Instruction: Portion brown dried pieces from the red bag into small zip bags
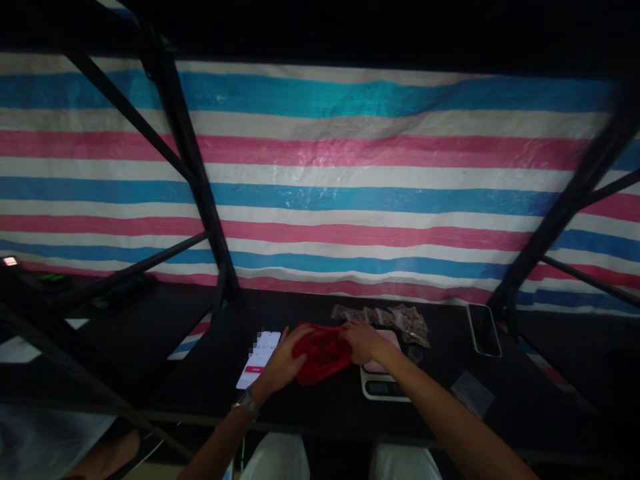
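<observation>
A red bag (323, 357) lies between my two hands on the black table, its mouth spread and its inside dark. My left hand (287, 359) is closed on the bag's left edge, thumb toward the front. At the opposite side, my right hand (361, 341) grips the upper right rim. Just right of the bag, partly under my right forearm, stands a kitchen scale (383, 387) with a pinkish plate and a dark display. Behind my right hand lie several small clear bags (411, 323) filled with brownish bits. What the red bag holds is too dim to make out.
A lit phone (259, 360) lies left of my left hand. Further right are a dark-screened phone (483, 330) and a flat clear plastic bag (473, 393). Black metal struts (200, 193) flank the table, with a striped sheet (370, 200) behind. Another person's arm (107, 457) shows at lower left.
</observation>
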`<state>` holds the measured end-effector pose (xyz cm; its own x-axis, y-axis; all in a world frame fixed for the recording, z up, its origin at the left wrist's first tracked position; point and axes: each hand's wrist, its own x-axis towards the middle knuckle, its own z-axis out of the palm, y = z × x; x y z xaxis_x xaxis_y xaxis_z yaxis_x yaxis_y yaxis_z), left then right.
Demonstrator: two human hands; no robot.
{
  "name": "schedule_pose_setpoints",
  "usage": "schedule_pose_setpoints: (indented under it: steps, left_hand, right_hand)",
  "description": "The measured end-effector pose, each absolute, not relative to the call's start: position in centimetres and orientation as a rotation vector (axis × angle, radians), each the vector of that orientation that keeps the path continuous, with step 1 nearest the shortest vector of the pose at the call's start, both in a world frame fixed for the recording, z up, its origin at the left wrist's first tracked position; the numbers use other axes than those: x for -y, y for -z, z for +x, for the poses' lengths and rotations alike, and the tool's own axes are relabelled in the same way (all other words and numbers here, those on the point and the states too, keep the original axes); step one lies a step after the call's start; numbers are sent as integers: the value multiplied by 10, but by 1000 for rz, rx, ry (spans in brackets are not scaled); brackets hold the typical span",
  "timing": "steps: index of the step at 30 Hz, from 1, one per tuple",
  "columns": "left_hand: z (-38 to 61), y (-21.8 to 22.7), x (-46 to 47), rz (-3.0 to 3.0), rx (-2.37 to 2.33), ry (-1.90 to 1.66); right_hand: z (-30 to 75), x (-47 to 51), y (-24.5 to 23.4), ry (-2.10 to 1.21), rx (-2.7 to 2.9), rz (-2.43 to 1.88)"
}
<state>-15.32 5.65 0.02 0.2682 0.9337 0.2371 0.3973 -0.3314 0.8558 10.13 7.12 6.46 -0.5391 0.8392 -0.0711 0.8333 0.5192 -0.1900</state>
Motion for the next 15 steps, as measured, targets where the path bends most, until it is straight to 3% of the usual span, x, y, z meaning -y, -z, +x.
schedule_pose_setpoints:
  steps: [6, 9, 12, 15]
  left_hand:
    - [-122, -22, -44, 1290, -1012, -1387]
    - [-89, -25, -25, 1175, -959, -1368]
    - [-65, -30, -3, 1128, -941, -1391]
    - [-44, -40, 10, 1129, -945, -1438]
  right_hand:
    - [70, -30, -75, -320, 2226, -1317]
    - [49, -19, -61, -518, 2154, -961]
    - [50, -33, -46, -875, 1674, -991]
    - [47, -44, -34, -949, 1351, -928]
